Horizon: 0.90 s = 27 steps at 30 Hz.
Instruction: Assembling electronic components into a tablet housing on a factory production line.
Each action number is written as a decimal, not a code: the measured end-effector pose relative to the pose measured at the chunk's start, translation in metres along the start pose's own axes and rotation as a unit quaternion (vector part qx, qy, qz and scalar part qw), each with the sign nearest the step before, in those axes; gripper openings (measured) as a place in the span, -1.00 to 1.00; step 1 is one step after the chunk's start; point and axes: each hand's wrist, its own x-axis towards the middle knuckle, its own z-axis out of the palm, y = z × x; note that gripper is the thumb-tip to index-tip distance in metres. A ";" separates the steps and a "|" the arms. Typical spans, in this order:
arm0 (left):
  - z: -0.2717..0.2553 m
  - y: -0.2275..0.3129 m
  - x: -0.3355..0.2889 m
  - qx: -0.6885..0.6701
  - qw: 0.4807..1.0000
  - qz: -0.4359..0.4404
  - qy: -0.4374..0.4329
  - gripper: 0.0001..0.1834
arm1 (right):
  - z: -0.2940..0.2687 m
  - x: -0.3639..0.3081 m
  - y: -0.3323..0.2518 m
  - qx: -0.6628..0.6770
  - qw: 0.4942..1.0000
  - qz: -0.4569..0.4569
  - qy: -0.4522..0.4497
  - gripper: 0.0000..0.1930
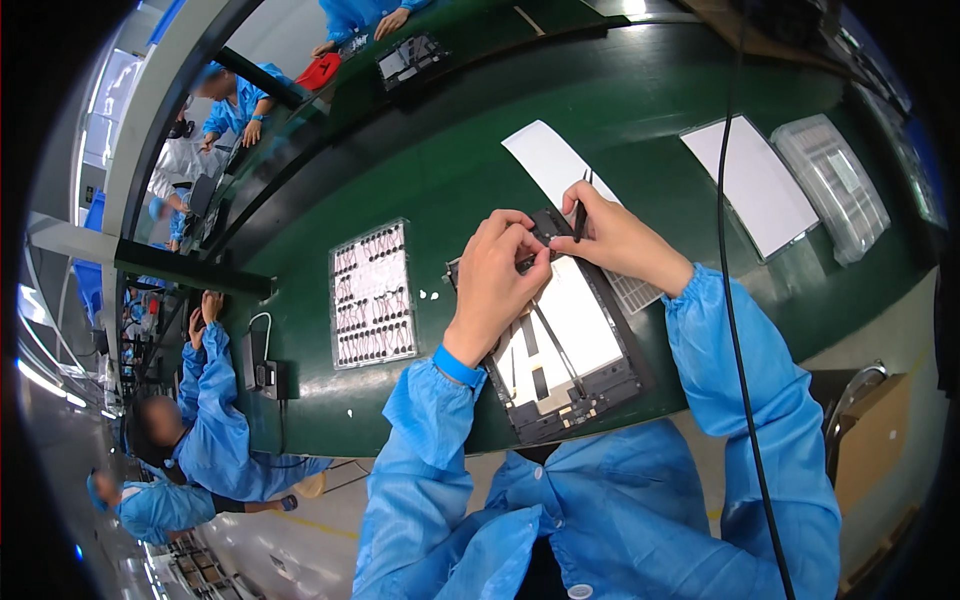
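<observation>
An opened tablet-like device (575, 335) lies near the table's front edge, its silver inside facing up with dark strips and a cable across it. My left hand (500, 280) is over its far left part, thumb and fingers pinched together; whatever they hold is hidden. My right hand (625, 240) grips black tweezers (581, 217), and its fingertips meet the device's dark far end close to my left fingers. Left of the device stands a clear tray (374, 325) with rows of small black parts on thin wires.
A white sheet (548, 160) lies beyond my hands. Farther right are another white sheet (750, 185) and a clear plastic pack (830, 185). A black cable (735, 340) hangs before my right arm. A small black box (265, 376) sits left. Co-workers (215, 410) occupy the left side.
</observation>
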 end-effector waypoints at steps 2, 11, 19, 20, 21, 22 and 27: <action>0.001 0.002 0.002 0.030 0.999 0.012 -0.004 -0.82 | -0.001 -0.006 -0.002 -0.017 1.000 -0.022 0.010 -0.59; -0.020 -0.027 -0.049 -0.015 0.995 0.005 0.097 -0.76 | 0.005 -0.052 -0.029 -0.064 0.996 -0.051 0.039 -0.74; -0.014 -0.036 -0.042 -0.191 0.949 -0.047 0.248 -0.72 | 0.017 -0.025 -0.044 0.246 0.964 -0.041 0.093 -0.62; -0.021 -0.035 -0.045 -0.243 0.925 -0.053 0.287 -0.71 | 0.018 -0.001 -0.045 0.247 0.958 -0.096 0.112 -0.64; -0.027 -0.036 -0.047 -0.242 0.919 -0.051 0.307 -0.69 | 0.010 0.025 -0.038 0.231 0.959 -0.110 0.122 -0.66; -0.029 -0.036 -0.049 -0.242 0.915 -0.046 0.319 -0.67 | 0.001 0.053 -0.032 0.213 0.960 -0.124 0.135 -0.67; -0.019 -0.032 -0.057 -0.320 0.890 -0.054 0.321 -0.68 | 0.026 0.209 -0.014 0.306 0.918 -0.086 0.236 -0.66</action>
